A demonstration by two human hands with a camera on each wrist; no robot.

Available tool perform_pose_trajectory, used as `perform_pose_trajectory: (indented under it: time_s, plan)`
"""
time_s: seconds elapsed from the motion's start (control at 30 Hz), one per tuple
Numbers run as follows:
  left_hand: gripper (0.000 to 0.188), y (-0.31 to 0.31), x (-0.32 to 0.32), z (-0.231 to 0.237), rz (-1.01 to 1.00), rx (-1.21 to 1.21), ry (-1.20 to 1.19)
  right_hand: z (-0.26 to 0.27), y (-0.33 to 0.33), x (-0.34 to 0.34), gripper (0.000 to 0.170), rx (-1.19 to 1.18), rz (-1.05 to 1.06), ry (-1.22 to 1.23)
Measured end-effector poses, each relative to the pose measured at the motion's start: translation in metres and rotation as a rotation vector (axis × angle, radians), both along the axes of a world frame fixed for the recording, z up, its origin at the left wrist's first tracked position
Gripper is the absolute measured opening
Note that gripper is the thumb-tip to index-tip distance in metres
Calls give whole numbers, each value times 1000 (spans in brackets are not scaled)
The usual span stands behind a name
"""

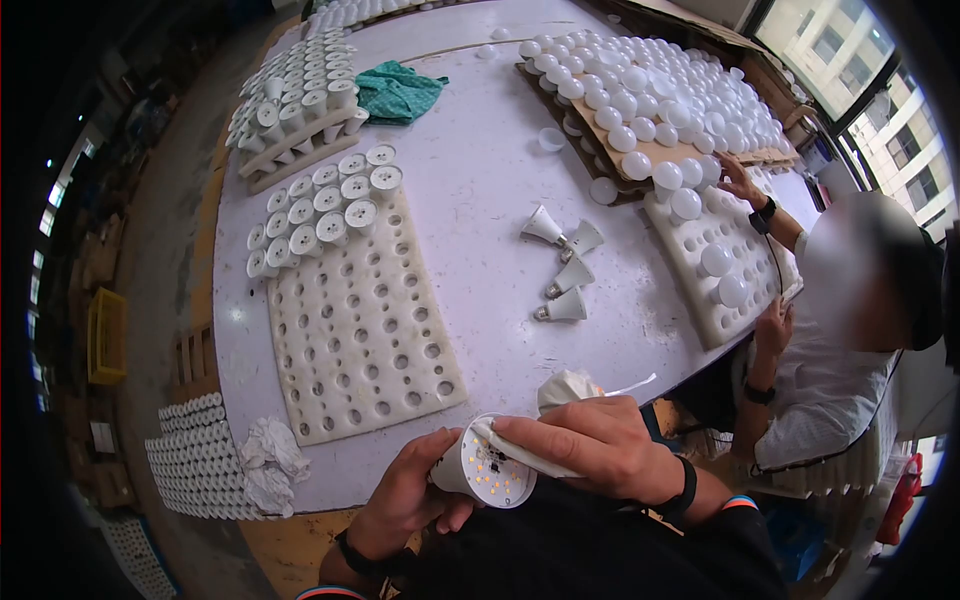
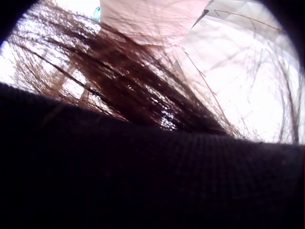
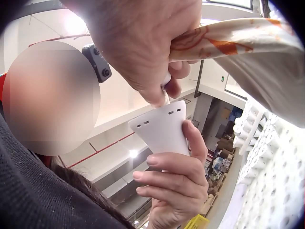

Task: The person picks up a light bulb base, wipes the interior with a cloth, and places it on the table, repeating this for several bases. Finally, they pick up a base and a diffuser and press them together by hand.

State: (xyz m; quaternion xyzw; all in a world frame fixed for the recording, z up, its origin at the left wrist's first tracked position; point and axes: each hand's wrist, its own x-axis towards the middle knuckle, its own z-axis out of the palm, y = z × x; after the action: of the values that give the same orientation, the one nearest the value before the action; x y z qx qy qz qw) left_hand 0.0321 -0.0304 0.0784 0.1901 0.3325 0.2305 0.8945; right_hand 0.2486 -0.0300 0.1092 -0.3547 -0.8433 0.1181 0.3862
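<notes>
My left hand [image 1: 408, 482] grips a white cone-shaped LED bulb housing [image 1: 452, 470], its open end tilted up to show a round board [image 1: 497, 482] dotted with yellow LEDs. In the right wrist view, that housing [image 3: 167, 136] has small slots below its rim, and the left fingers [image 3: 178, 167] wrap around it. My right hand [image 1: 610, 450] holds a white squeeze bag [image 1: 566, 388] with orange print, its narrow end right at the housing's rim. Dark knit cloth and hair fill most of the left wrist view, where neither hand shows.
A white holed foam tray [image 1: 345, 340] carries several housings [image 1: 330, 228] at its far end. Loose housings [image 1: 563, 305] lie mid-table. At the right, another person [image 1: 830, 390] handles white bulb covers [image 1: 715, 260] over a second tray [image 1: 690, 265]. A green cloth [image 1: 400, 92] lies farther back.
</notes>
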Motion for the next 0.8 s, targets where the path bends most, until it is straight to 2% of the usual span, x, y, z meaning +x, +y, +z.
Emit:
perform_pose_trajectory:
  time_s: [0.3,0.4,0.57,0.7,0.77,0.8]
  plan:
    - [52,-4,-6,-9,13,85,-46,1,-1,-1,39,19,-71,-22]
    - [57,-7,-8,-11,86,83,-84,-2,-1,-1,37,3,-80,-26]
    - [57,-12,-5,-4,265,293,5,-4,-3,0,36,-66,-86,-66]
    - [55,-11,-3,1,271,419,75,-3,-3,-1,37,-89,-93,-45]
    - [57,-13,-1,-3,394,543,155,-4,-3,0,34,-117,-89,-36]
    - [57,-14,-2,-5,393,541,154,-5,-3,0,34,-119,-90,-38]
